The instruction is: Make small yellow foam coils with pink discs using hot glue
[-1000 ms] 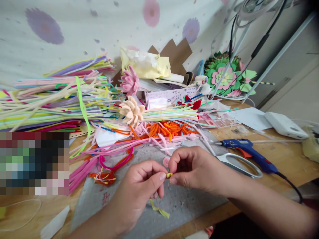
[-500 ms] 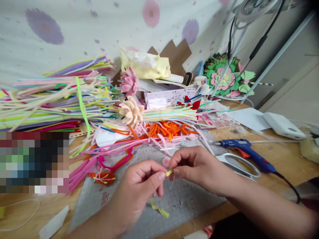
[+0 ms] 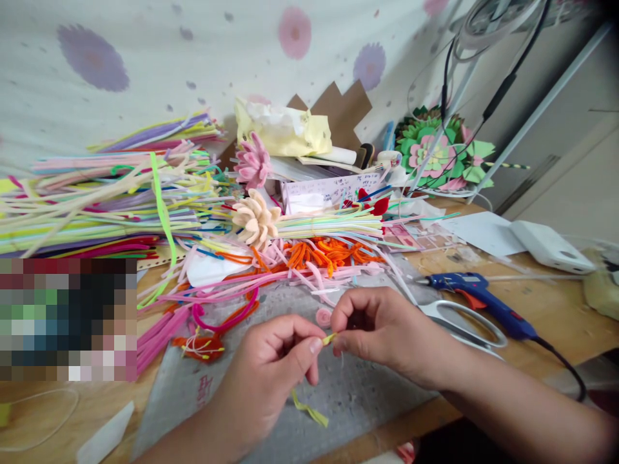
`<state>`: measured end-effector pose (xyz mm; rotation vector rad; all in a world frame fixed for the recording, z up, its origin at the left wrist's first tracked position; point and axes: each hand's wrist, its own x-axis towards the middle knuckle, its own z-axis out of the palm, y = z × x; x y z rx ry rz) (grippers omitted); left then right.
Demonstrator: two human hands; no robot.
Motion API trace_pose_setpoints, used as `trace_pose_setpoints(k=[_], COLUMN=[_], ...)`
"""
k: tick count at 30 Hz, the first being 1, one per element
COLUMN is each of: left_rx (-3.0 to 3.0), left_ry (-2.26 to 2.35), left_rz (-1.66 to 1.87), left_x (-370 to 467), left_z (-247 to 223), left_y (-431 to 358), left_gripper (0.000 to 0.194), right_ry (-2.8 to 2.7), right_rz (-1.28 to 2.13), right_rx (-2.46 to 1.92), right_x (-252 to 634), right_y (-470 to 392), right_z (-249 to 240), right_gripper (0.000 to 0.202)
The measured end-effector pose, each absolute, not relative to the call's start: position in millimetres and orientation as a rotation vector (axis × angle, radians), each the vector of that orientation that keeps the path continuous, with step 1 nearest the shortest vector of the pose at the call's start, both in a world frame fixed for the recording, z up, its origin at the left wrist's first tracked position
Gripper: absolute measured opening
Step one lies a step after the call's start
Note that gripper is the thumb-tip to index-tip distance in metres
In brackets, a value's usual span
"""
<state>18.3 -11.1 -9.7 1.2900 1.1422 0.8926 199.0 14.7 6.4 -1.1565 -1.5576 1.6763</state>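
My left hand (image 3: 278, 361) and my right hand (image 3: 380, 328) meet above the grey cutting mat (image 3: 358, 412), fingertips pinched. Between them is a short, narrow yellow strip (image 3: 329, 339), each hand gripping one end. A thin pale thread hangs below my right fingertips; where it starts is hidden. Another crinkled yellow strip (image 3: 310, 410) shows below my left hand, its upper end hidden behind the fingers. Just beyond the fingertips sits a small pink coil (image 3: 323, 316). To the left on the mat rests an orange fuzzy piece (image 3: 199, 347) with yellow-tipped pale stems.
White-handled scissors (image 3: 464, 322) and a blue glue gun (image 3: 476, 299) with a cord lie beside my right forearm. Pipe cleaner bundles (image 3: 97, 206) pile up at the left. A pink flower (image 3: 254, 161) and a cream flower (image 3: 256, 219) stand at the back.
The view has shifted very slightly. Both hands keep their pinch on the yellow strip, with little visible movement.
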Motion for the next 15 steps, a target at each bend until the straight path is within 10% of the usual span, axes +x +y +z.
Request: trace_pose_setpoints(k=[15], left_rx=[1.373], left_ry=[1.139], left_rz=[0.903], left_x=[19.5], left_z=[-7.2], left_y=[-10.1], left_gripper=[0.014], right_ry=[-1.299], right_rz=[1.798], right_rx=[-1.053], right_x=[192.0], right_y=[10.5], right_z=[-0.4], right_gripper=[0.029])
